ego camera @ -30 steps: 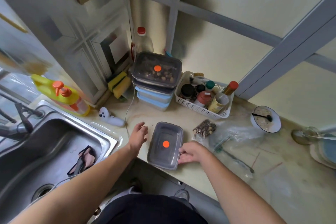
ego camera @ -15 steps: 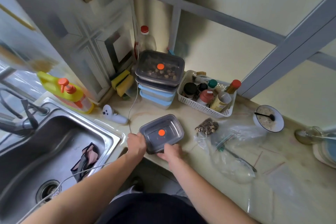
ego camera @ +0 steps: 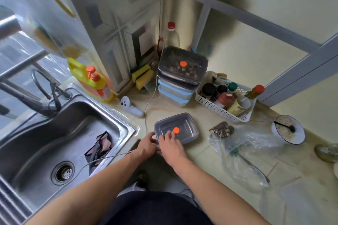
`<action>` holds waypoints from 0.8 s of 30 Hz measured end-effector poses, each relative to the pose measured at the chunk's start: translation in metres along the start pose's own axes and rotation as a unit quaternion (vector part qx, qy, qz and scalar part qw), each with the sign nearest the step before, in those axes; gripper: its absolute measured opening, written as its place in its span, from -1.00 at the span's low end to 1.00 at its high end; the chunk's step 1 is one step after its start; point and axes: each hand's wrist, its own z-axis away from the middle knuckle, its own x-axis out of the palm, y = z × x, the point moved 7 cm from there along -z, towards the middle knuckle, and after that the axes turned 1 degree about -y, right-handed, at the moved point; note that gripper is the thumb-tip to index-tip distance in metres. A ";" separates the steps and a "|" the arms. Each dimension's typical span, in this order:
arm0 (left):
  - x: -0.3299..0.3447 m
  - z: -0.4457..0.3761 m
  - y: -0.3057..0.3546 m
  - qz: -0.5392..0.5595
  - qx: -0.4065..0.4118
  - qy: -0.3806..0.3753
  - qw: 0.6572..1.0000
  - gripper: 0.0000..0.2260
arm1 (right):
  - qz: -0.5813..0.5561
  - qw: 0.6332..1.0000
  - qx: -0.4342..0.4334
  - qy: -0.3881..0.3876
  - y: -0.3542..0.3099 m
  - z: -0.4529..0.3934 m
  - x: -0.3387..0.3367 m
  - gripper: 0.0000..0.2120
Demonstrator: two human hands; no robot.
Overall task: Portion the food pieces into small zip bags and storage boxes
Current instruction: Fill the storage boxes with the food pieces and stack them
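Observation:
A grey lidded storage box [ego camera: 184,126] with an orange dot on its lid sits near the counter's front edge. My left hand [ego camera: 147,145] grips its near-left corner. My right hand [ego camera: 171,144] lies flat on the lid, fingertips beside the orange dot. A small zip bag of brown food pieces [ego camera: 221,130] lies to the right of the box. A stack of storage boxes [ego camera: 180,76] stands at the back corner, the top one holding food pieces. Clear empty zip bags [ego camera: 245,153] lie spread on the counter to the right.
A steel sink [ego camera: 54,144] with a cloth in it lies to the left, with a yellow soap bottle [ego camera: 91,80] behind it. A white basket of condiment bottles [ego camera: 226,98] stands right of the stack. A bowl with a spoon [ego camera: 288,129] sits at far right.
The grey box was turned and shifted slightly left. My left hand went from beside it to its corner. My right hand moved from the box's edge onto the lid.

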 end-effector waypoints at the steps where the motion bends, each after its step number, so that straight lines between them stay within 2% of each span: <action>1: 0.000 0.000 -0.002 0.001 0.008 -0.013 1.000 -0.37 | 0.007 1.000 0.003 -0.006 -0.002 -0.001 -0.002 -0.62; 6: 0.000 -0.001 0.001 -0.044 0.041 -0.070 0.996 -0.31 | -0.064 0.997 0.023 -0.031 0.005 -0.005 -0.004 -0.47; 9: 0.000 -0.002 0.004 -0.069 0.051 -0.085 0.993 -0.36 | -0.083 0.996 0.021 -0.025 0.010 -0.005 -0.010 -0.49; 14: 0.000 -0.010 0.001 -0.030 0.048 -0.071 0.996 -0.63 | -0.094 0.995 0.013 0.000 0.013 -0.001 -0.025 -0.56; 19: -0.002 -0.014 0.002 -0.032 0.051 -0.028 0.998 -0.81 | -0.105 0.994 0.019 0.027 0.017 0.006 -0.035 -0.61; 22: -0.003 -0.018 -0.001 -0.020 0.041 -0.016 0.999 -0.82 | -0.119 0.992 0.014 0.041 0.022 0.008 -0.040 -0.66; 24: -0.005 -0.021 0.002 -0.030 0.057 -0.008 0.998 -0.82 | -0.124 0.989 0.015 0.080 0.025 0.013 -0.047 -0.70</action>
